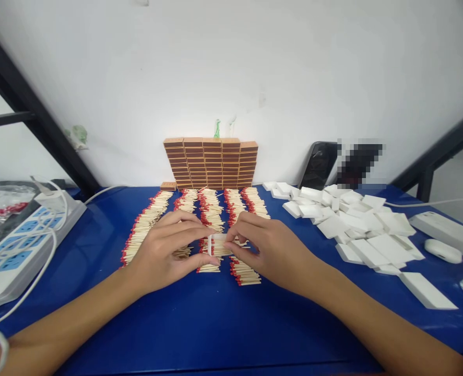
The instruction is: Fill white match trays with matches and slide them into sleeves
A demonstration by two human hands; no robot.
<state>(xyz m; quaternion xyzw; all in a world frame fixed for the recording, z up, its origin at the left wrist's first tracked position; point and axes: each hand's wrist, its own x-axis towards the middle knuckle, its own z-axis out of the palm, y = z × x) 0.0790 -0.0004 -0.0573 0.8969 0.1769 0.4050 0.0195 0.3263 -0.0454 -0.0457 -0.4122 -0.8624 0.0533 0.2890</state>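
Our left fingers (190,236) grasp white rectangular tray (210,244) of slim pale wooden matchsticks (220,248); our right fingers (244,230) at other end, grip unclear

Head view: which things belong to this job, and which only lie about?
Likely for the job:
white tray in left hand
rows of matches
pile of white trays
stacked brown boxes

Likely just lying about:
power strip
leaning black device
rounded white case

Left grip (172,251): pinching white tray (210,245) — matches (220,247) inside
Right grip (268,245): at tray's right end
Matchboxes (212,166): stacked by wall (231,68)
Loose trays (353,223): heaped on tabletop (215,329)
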